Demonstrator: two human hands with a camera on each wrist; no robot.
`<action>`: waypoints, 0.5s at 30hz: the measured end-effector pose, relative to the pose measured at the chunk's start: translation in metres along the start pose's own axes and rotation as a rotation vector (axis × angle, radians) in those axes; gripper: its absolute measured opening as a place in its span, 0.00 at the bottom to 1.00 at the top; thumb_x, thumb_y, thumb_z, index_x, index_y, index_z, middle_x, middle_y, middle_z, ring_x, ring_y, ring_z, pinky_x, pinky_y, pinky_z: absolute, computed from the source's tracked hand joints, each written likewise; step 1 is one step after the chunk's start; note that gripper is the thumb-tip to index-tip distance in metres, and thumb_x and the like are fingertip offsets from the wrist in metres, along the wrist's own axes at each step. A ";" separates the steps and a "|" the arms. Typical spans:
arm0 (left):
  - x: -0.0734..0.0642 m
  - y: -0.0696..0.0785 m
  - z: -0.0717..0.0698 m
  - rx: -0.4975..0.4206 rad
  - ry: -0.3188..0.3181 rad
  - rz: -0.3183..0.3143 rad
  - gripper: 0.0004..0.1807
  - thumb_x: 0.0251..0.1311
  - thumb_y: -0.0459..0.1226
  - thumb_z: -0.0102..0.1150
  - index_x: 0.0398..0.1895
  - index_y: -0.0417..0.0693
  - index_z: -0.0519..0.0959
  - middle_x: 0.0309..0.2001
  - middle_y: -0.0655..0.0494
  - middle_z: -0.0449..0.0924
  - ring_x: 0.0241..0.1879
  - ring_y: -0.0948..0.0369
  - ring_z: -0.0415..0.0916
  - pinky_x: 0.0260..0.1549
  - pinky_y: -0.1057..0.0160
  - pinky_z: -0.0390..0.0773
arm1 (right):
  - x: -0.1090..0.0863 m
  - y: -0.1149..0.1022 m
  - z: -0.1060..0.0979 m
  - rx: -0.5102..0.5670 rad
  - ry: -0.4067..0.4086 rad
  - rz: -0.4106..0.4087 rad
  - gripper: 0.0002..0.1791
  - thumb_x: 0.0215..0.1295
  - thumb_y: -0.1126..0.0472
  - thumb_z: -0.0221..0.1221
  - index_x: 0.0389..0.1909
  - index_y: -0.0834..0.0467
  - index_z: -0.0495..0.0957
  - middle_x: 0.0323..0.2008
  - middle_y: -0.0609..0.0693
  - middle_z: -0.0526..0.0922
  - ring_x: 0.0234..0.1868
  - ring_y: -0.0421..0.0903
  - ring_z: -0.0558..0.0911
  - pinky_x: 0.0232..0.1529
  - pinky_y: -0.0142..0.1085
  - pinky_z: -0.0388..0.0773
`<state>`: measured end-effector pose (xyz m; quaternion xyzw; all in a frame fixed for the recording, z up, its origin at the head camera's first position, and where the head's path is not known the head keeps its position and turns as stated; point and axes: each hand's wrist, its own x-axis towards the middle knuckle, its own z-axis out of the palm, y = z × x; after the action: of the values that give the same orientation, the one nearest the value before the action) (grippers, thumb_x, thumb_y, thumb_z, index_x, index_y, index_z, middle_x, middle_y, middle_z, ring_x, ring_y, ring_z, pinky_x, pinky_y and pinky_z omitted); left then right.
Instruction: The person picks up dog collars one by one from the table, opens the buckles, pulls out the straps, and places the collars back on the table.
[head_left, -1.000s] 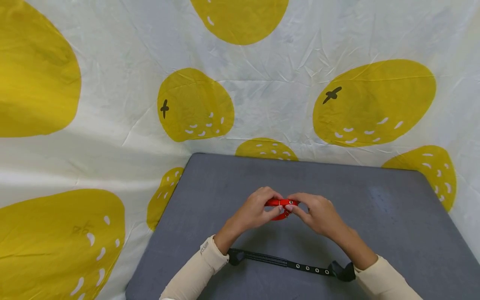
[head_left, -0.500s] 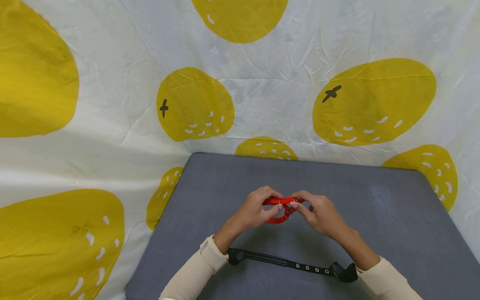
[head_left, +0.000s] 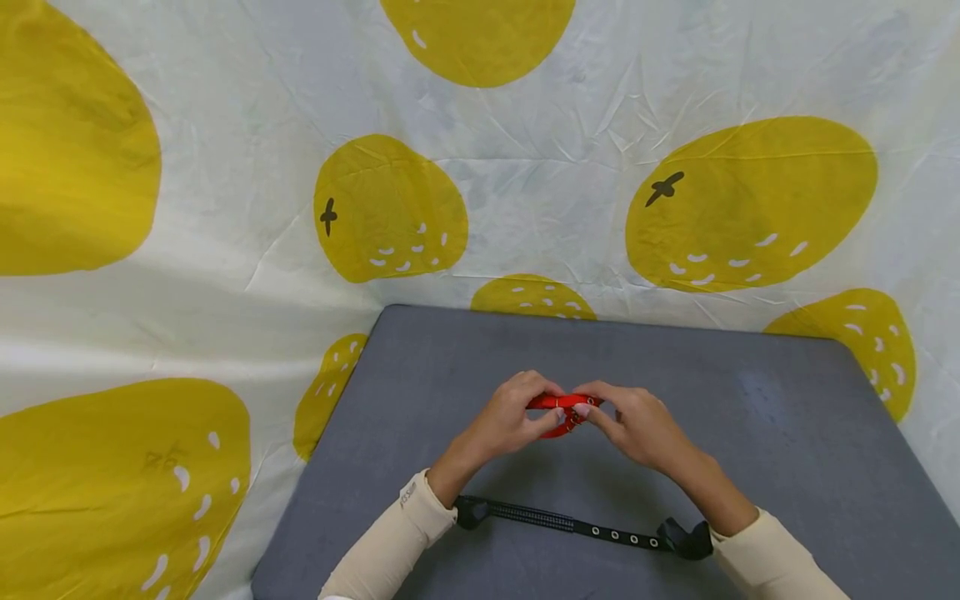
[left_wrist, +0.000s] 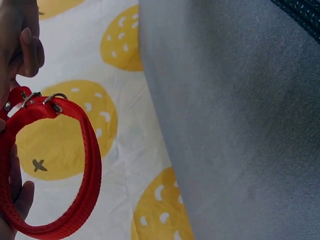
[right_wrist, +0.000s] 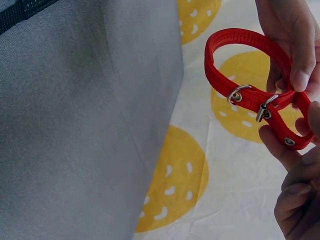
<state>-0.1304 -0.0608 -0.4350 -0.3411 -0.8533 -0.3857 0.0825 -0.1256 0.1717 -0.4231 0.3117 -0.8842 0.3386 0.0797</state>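
Observation:
Both hands hold a red buckled collar (head_left: 555, 402) in front of the chest, above the grey table. It looks like a pet collar, with a D-ring (right_wrist: 237, 95), a metal buckle (right_wrist: 265, 107) and an eyelet (right_wrist: 289, 141) near the strap's end. In the head view my left hand (head_left: 513, 417) pinches the band on the left, thumb below and fingers above. On the other side my right hand (head_left: 637, 423) pinches the strap's eyelet end between thumb and fingers. Seen from the left wrist, the collar forms a round loop hanging between the hands.
A black strap (head_left: 532, 517) with several metal eyelets lies across the grey table (head_left: 480, 350) near the forearms. Dark pieces sit beneath both wrists. A white cloth (head_left: 540, 200) with yellow fruit prints hangs behind the table and along its sides.
The right hand drew the strap end slightly rightward, then came back a little to the left. The collar's lower loop dropped and rose again. The left hand stayed nearly in place.

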 end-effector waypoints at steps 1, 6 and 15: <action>0.000 0.000 0.000 0.001 0.000 -0.001 0.09 0.63 0.35 0.64 0.46 0.47 0.83 0.41 0.57 0.81 0.40 0.64 0.73 0.40 0.73 0.76 | 0.000 0.000 0.000 0.001 0.000 -0.003 0.13 0.64 0.58 0.67 0.49 0.50 0.84 0.38 0.43 0.88 0.20 0.28 0.67 0.22 0.27 0.69; -0.001 -0.001 0.000 -0.030 0.002 -0.012 0.10 0.64 0.35 0.63 0.48 0.47 0.82 0.42 0.56 0.81 0.42 0.64 0.73 0.41 0.73 0.77 | 0.000 0.003 0.001 0.025 0.018 -0.036 0.12 0.65 0.62 0.66 0.49 0.52 0.82 0.35 0.43 0.87 0.22 0.29 0.69 0.22 0.27 0.71; -0.003 -0.005 0.000 -0.099 0.019 -0.030 0.11 0.65 0.36 0.63 0.49 0.47 0.82 0.43 0.57 0.80 0.42 0.65 0.74 0.40 0.63 0.83 | -0.002 0.004 0.000 0.097 0.034 -0.040 0.11 0.66 0.64 0.64 0.48 0.54 0.80 0.31 0.43 0.84 0.19 0.29 0.67 0.20 0.27 0.69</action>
<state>-0.1311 -0.0643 -0.4393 -0.3283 -0.8374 -0.4317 0.0679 -0.1268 0.1746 -0.4262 0.3269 -0.8589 0.3848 0.0863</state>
